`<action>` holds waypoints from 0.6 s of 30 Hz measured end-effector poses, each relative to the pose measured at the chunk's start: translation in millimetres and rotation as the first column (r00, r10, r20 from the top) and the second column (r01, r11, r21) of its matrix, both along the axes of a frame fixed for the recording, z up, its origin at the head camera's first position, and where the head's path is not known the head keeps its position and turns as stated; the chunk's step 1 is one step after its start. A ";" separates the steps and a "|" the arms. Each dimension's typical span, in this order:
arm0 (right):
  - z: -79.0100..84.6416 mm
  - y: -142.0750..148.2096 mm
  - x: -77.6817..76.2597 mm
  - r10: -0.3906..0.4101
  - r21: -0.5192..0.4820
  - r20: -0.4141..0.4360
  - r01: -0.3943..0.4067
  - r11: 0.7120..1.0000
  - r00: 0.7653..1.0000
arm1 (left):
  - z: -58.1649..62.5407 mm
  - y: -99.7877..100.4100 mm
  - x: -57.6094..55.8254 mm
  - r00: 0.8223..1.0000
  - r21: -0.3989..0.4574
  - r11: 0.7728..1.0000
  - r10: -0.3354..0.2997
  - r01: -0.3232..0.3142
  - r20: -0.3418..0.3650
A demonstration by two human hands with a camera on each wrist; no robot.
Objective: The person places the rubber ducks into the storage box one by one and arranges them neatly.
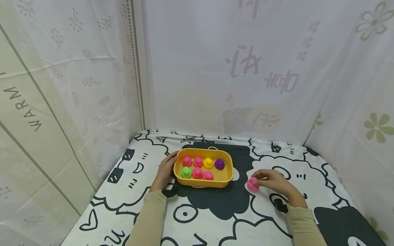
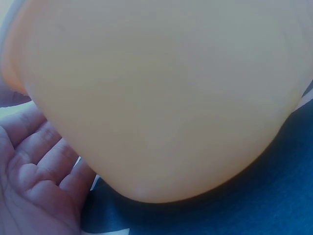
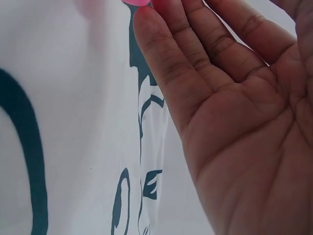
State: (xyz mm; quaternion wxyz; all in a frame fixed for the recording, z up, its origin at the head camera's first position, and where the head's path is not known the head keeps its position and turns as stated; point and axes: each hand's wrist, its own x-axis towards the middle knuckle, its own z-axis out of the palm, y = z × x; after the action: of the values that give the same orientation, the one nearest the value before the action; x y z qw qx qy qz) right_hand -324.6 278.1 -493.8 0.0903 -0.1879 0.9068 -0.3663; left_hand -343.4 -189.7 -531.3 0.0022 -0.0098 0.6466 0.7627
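A yellow plastic basket (image 1: 201, 183) sits on the patterned cloth, with several small rubber ducks inside in pink, green, yellow and purple. My left hand (image 1: 165, 171) holds the basket's left end. In the left wrist view its fingers (image 2: 56, 156) lie bent along the outer wall (image 2: 161, 112), up to the rim. To the right of the basket, my right hand (image 1: 275, 182) pinches a pink rubber duck (image 1: 253, 184) between thumb and fingertips, at or just above the cloth. Only a sliver of pink (image 3: 137, 2) shows past the fingertips in the right wrist view.
A white cloth (image 1: 215, 232) with black cartoon drawings covers the table. Pale printed curtains (image 1: 197, 68) hang along the back and both sides. Inside the basket the ducks stand in two rough rows, with bare floor (image 1: 223, 176) at the front right.
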 end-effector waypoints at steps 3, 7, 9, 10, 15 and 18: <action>1.0 -0.6 -4.0 0.022 -0.014 -0.015 -0.022 1.000 1.000 | -0.7 1.0 0.5 1.000 -0.001 1.000 0.014 -0.014 0.001; 5.2 -5.5 -12.2 0.053 -0.026 -0.048 -0.055 0.998 0.997 | 0.5 1.5 -0.4 1.000 0.002 1.000 0.027 -0.027 0.010; 9.4 -9.3 -15.7 0.056 -0.031 -0.057 -0.058 0.998 0.997 | -0.1 1.4 -0.9 1.000 0.000 1.000 0.028 -0.028 0.011; 11.5 -11.3 -17.3 0.054 -0.032 -0.059 -0.056 0.998 0.997 | -0.9 1.1 -0.6 1.000 0.000 1.000 0.024 -0.024 0.008; 26.9 -25.1 -26.4 0.077 -0.030 -0.085 -0.079 0.996 0.993 | -2.5 0.4 0.5 1.000 -0.001 1.000 0.009 -0.009 -0.002; 39.8 -37.1 -32.5 0.120 -0.033 -0.097 -0.123 0.992 0.988 | -1.6 0.4 0.2 1.000 0.002 1.000 0.011 -0.011 -0.012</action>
State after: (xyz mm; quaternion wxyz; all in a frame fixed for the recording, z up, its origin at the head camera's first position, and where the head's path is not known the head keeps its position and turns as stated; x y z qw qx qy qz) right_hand -357.1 241.0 -454.1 0.0658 -0.2615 0.8897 -0.3684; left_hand -343.2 -189.3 -532.9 -0.0061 -0.0087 0.6460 0.7633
